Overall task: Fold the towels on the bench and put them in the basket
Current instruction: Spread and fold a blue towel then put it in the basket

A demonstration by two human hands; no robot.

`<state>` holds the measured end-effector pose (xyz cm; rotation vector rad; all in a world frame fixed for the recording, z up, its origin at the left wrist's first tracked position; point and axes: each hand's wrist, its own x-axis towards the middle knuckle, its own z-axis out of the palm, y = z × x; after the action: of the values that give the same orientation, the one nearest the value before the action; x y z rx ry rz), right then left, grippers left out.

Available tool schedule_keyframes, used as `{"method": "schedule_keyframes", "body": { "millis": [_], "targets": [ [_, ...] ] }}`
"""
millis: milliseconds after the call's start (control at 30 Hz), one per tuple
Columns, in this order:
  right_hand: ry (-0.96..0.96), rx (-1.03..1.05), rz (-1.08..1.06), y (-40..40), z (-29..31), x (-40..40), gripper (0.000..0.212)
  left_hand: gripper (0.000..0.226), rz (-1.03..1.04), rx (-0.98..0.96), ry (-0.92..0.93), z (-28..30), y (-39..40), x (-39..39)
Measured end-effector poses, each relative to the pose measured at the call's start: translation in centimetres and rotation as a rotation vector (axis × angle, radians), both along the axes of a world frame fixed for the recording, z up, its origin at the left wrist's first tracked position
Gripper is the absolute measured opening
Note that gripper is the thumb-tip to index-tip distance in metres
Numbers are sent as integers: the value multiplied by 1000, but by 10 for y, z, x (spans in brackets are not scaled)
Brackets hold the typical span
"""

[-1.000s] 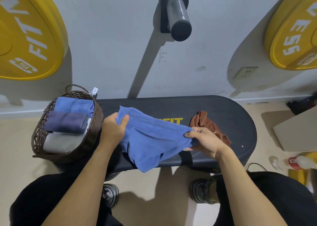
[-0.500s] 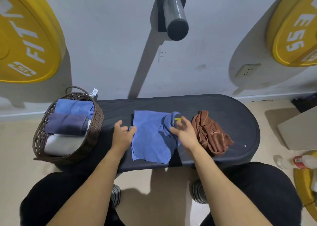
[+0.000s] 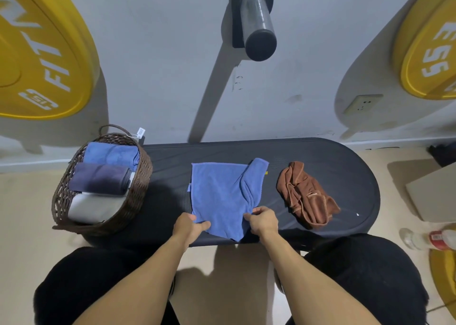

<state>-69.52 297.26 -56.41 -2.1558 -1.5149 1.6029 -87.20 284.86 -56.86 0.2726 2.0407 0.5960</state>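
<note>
- A blue towel (image 3: 222,196) lay spread on the black bench (image 3: 345,166), its right edge bunched.
- The left hand (image 3: 188,226) and right hand (image 3: 262,219) each pinched its near edge.
- A wicker basket (image 3: 140,188) (at the bench's left end) held three folded towels: blue (image 3: 111,154), dark navy (image 3: 101,179), grey (image 3: 91,207).
- A crumpled brown towel (image 3: 306,196) lay to the right.

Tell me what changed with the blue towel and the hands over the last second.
The blue towel, held up in the air a second ago, now lies spread on the bench. Both hands came back to its near edge: the left hand and the right hand each pinch that edge. The brown towel stays crumpled on the bench, and the basket keeps its three folded towels.
</note>
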Motion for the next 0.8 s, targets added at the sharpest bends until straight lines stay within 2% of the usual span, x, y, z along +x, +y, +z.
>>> {"method": "schedule_keyframes", "body": {
  "millis": [100, 200, 333, 400, 467, 567, 667, 733, 800],
  "targets": [
    [45, 125, -13, -2, 6, -5, 18, 38, 1, 21, 89, -6, 5, 2],
    [115, 209, -57, 2, 18, -12, 17, 24, 37, 29, 85, -8, 11, 3],
    [104, 150, -258, 18, 22, -8, 24, 23, 136, 24, 137, -4, 14, -2],
    [20, 100, -245, 24, 18, 3, 30, 16, 219, 59, 163, -1, 16, -7],
    [-91, 36, -152, 26, 11, 15, 40, 20, 232, 102, 217, 1, 22, -12],
    [-160, -9, -71, 25, 4, 22, 69, 46, 115, 175, 298, 5, 48, -20],
    [-131, -43, -117, 29, 1, 18, 88, 37, 112, 163, 269, 3, 76, -28],
    [-106, -77, -167, 33, 1, 18, 79, 35, 138, 92, 211, -3, 83, -32],
    [-100, -77, -144, 35, 0, 20, 55, 23, 123, 56, 223, -11, 84, -34]
  ]
}}
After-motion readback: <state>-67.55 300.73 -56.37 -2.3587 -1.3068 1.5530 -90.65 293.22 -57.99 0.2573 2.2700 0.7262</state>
